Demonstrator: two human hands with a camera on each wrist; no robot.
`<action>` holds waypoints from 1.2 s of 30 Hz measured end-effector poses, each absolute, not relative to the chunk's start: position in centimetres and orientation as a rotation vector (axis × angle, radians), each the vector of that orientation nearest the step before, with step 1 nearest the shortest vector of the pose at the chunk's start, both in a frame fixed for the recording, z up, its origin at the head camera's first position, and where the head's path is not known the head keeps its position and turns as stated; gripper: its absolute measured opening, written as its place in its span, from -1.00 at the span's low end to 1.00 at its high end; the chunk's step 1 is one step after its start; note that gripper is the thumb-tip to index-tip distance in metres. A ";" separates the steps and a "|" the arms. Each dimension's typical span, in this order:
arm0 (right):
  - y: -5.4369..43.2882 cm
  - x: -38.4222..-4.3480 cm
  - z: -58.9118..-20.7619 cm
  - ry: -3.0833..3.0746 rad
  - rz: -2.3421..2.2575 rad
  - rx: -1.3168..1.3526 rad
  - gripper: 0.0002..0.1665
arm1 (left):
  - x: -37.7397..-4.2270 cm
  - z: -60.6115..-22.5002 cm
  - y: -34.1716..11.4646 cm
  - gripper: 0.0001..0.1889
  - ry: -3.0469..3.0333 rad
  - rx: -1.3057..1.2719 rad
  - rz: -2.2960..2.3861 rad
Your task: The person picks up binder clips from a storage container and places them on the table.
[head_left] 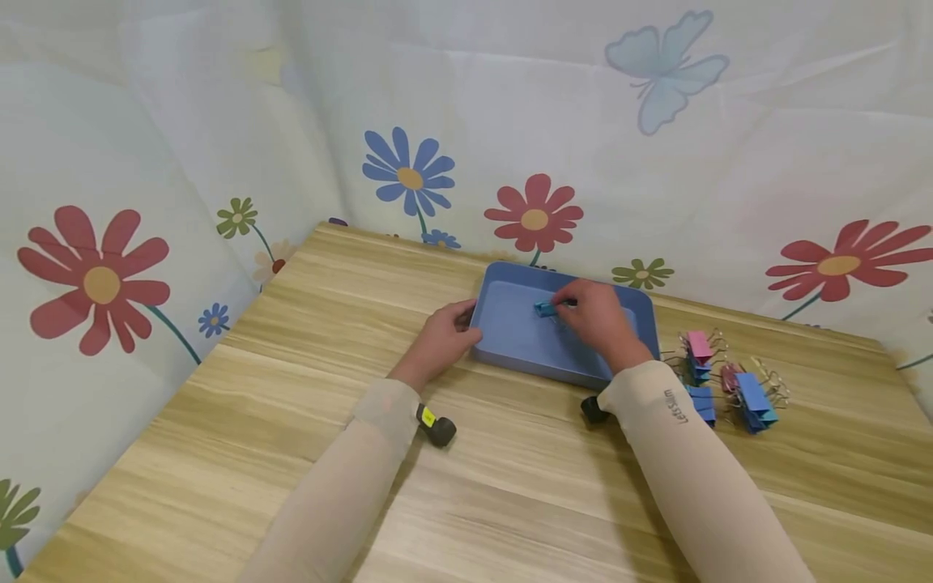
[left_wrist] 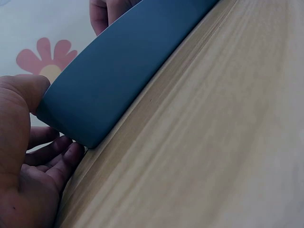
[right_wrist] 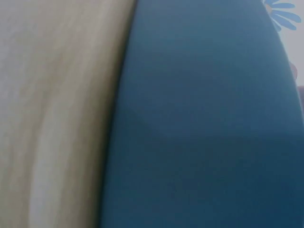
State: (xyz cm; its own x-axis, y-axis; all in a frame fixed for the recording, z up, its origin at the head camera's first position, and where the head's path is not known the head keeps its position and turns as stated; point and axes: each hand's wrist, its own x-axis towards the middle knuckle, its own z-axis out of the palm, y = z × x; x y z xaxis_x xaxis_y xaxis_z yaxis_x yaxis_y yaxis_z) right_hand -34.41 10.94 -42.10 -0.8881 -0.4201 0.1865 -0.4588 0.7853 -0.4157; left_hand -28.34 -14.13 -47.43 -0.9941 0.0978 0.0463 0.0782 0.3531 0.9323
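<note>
A blue rectangular tray lies on the wooden table. At its left end my left hand grips the wall, and the left wrist view shows the thumb at the rim with the other fingers low against the outside. My right hand reaches over the tray's front wall and pinches a teal binder clip just above or on the tray floor; contact with the floor cannot be told. In the right wrist view the tray's outer wall fills most of the picture and hides the fingers and clip.
Right of the tray stands a group of binder clips: a pink one on top of blue ones, a blue one and several others. A flower-printed curtain hangs behind the table. Wrist cameras sit on both sleeves.
</note>
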 end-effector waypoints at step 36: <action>14.8 -27.9 -38.2 -2.712 0.687 0.823 -0.83 | -28.3 -47.5 -13.7 -0.35 2.589 0.143 1.745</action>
State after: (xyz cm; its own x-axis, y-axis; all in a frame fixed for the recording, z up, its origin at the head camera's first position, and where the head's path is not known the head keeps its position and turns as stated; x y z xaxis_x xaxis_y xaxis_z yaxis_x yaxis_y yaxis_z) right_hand -27.92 14.76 -38.22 -0.8175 -0.4653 0.3393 -0.5708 0.7332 -0.3697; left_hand -28.25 -13.73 -47.51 -0.9957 0.0847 0.0377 0.0667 0.3725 0.9256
